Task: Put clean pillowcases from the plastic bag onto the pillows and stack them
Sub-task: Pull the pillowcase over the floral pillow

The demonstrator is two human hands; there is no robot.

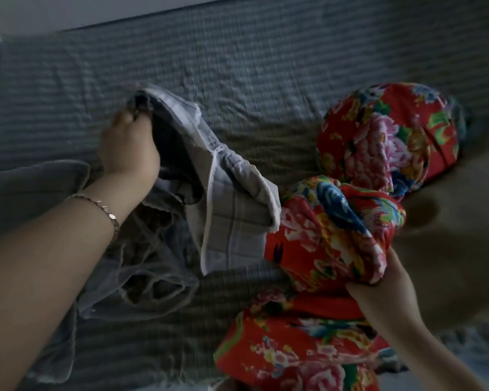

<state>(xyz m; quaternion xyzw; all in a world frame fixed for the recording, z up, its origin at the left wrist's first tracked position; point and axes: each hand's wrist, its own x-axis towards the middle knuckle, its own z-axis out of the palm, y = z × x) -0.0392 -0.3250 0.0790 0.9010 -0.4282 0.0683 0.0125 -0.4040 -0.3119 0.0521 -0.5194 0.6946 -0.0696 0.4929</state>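
I was looking down into a bedroom in someone's home. A striped grey sheet (266, 66) covered a wide bed from edge to edge, with a pale wall (68, 12) behind its far side. Over it was soft household linen: a grey checked pillowcase (232, 221) with a zip, and bunched red floral bedding (378, 142).
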